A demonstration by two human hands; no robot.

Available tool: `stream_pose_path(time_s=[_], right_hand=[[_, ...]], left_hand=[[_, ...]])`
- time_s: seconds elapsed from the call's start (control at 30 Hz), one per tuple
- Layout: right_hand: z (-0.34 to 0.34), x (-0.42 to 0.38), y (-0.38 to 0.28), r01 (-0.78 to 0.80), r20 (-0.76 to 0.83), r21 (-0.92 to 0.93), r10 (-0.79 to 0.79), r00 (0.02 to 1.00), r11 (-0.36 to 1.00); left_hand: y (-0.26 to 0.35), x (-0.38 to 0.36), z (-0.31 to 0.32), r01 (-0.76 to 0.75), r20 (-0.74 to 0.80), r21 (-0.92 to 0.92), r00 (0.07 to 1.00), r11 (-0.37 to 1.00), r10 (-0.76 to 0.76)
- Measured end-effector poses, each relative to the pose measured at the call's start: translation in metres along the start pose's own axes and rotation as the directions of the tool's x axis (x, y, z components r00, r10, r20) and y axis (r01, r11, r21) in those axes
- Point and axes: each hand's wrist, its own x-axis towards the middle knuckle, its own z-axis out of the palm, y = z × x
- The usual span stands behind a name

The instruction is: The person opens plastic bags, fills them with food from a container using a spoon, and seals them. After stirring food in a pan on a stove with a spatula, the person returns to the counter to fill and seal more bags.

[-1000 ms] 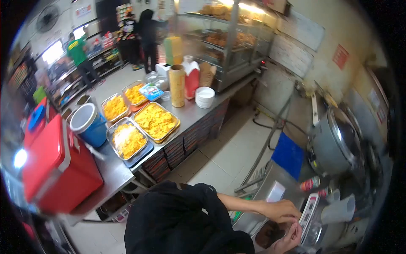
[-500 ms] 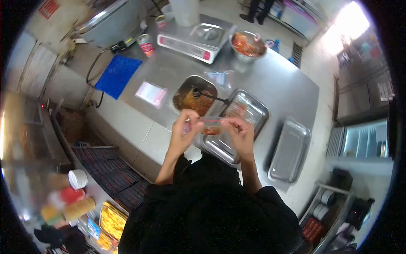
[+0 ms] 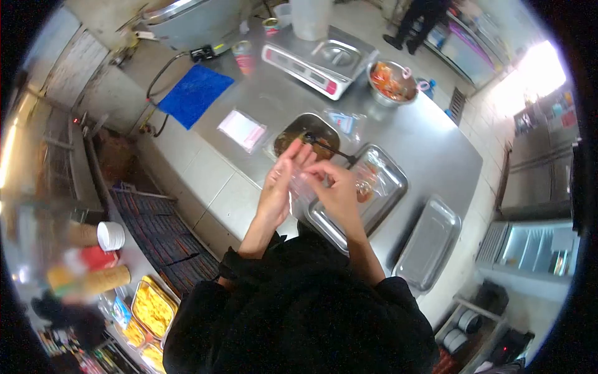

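Note:
My left hand [image 3: 275, 190] is turned palm inward, its fingers stretched upward and its thumb against a clear plastic bag [image 3: 300, 188]. Thumb and fingers of my right hand [image 3: 336, 194] pinch the same bag from the other side; its contents cannot be made out. Just beyond my hands is a square metal pan [image 3: 321, 119] of brown, saucy food, with a black-handled ladle [image 3: 336, 151] lying in it. Under and beside my right hand sits a metal tray [image 3: 391, 198], holding clear bags with reddish food [image 3: 365, 189].
Across the steel table [image 3: 436, 149] stand a white scale [image 3: 302, 71] with a metal lid, a bowl of red food [image 3: 391, 82], a stack of flat bags [image 3: 242, 131], a blue cloth [image 3: 194, 95] and another metal tray [image 3: 428, 243]. A person's dark-trousered legs [image 3: 423, 25] are in the background.
The bag stretched level between both hands, with reddish food visible, is no longer held so. My left fingers have opened upward and my right hand has turned inward. The view has shifted.

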Motion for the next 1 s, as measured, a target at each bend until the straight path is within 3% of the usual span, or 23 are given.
stream_pose_path(time_s=[0.03,0.07,0.1,0.13,0.2,0.27,0.33,0.37,0.4,0.43,0.47,0.53,0.57,0.6,0.67,0.73,0.77,0.83,0.9,0.93,0.97,1.0], right_hand=[[0.003,0.004,0.000,-0.071,-0.032,0.029,0.071,0.997,0.997],[0.007,0.009,0.000,-0.137,-0.060,0.059,0.140,0.988,0.989],[0.012,0.015,-0.006,-0.178,-0.125,0.329,0.230,0.965,0.927],[0.014,0.018,-0.007,-0.171,-0.090,0.338,0.212,0.973,0.926],[0.011,0.026,-0.007,-0.176,-0.134,0.112,0.190,0.972,0.978],[0.016,0.031,-0.030,-0.210,0.155,0.068,0.197,0.968,0.975],[0.025,0.030,-0.014,0.014,0.390,-0.113,0.032,0.920,0.993],[0.036,0.030,-0.019,-0.095,0.347,-0.056,0.108,0.932,0.994],[0.041,0.032,-0.015,-0.068,0.370,-0.078,0.093,0.924,0.995],[0.050,0.036,-0.004,-0.036,0.369,0.029,0.023,0.929,0.999],[0.059,0.040,-0.013,-0.105,0.325,0.064,0.079,0.942,0.992],[0.075,0.053,-0.018,-0.213,0.252,0.112,0.179,0.951,0.971],[0.087,0.056,-0.023,-0.187,0.294,0.119,0.145,0.945,0.975],[0.099,0.057,-0.029,-0.087,0.228,0.160,0.049,0.972,0.983],[0.124,0.047,-0.052,0.026,0.161,0.205,-0.060,0.985,0.978],[0.156,0.017,-0.092,0.139,0.373,-0.010,-0.126,0.919,0.990],[0.172,0.005,-0.101,0.156,0.384,0.002,-0.145,0.912,0.988],[0.207,-0.018,-0.111,0.332,0.552,0.197,-0.385,0.740,0.922],[0.239,-0.031,-0.114,0.311,0.568,0.206,-0.372,0.734,0.928],[0.253,-0.037,-0.119,0.275,0.580,0.197,-0.338,0.741,0.941],[0.265,-0.046,-0.130,0.407,0.551,0.157,-0.422,0.720,0.900],[0.276,-0.055,-0.137,0.416,0.552,0.170,-0.436,0.711,0.893]], left_hand=[[0.006,-0.005,0.004,-0.023,-0.043,0.163,0.999,0.986,0.030],[0.012,-0.008,0.001,-0.056,-0.057,0.166,0.996,0.984,0.066],[0.019,-0.013,-0.004,0.043,-0.042,0.201,0.998,0.979,-0.035],[0.025,-0.018,-0.007,0.141,-0.036,0.235,0.990,0.962,-0.136],[0.024,-0.022,-0.013,0.048,-0.109,0.219,0.994,0.975,-0.024],[0.026,-0.022,-0.022,-0.084,-0.142,0.276,0.982,0.957,0.127],[0.046,-0.039,-0.018,0.051,-0.237,0.349,0.971,0.936,0.036],[0.042,-0.046,-0.026,-0.031,-0.196,0.458,0.971,0.888,0.135],[0.041,-0.052,-0.037,-0.096,-0.155,0.563,0.963,0.821,0.219],[0.054,-0.065,-0.032,-0.027,-0.232,0.493,0.959,0.870,0.161],[0.063,-0.080,-0.026,0.042,-0.291,0.400,0.953,0.915,0.084],[0.065,-0.100,-0.043,-0.030,-0.352,0.433,0.914,0.901,0.200],[0.062,-0.106,-0.052,-0.041,-0.362,0.455,0.904,0.889,0.227],[0.058,-0.111,-0.064,-0.068,-0.372,0.460,0.890,0.885,0.262],[0.055,-0.124,-0.084,-0.276,-0.412,0.602,0.697,0.750,0.587],[0.068,-0.149,-0.084,-0.334,-0.384,0.655,0.626,0.678,0.679],[0.076,-0.162,-0.086,-0.368,-0.352,0.702,0.564,0.609,0.747],[0.087,-0.196,-0.094,-0.316,-0.394,0.753,0.486,0.577,0.780],[0.095,-0.232,-0.105,-0.254,-0.425,0.801,0.398,0.543,0.813],[0.096,-0.248,-0.111,-0.146,-0.470,0.858,0.162,0.492,0.868],[0.099,-0.266,-0.112,-0.027,-0.464,0.886,-0.083,0.464,0.882],[0.102,-0.284,-0.114,-0.029,-0.456,0.890,-0.098,0.456,0.885]])
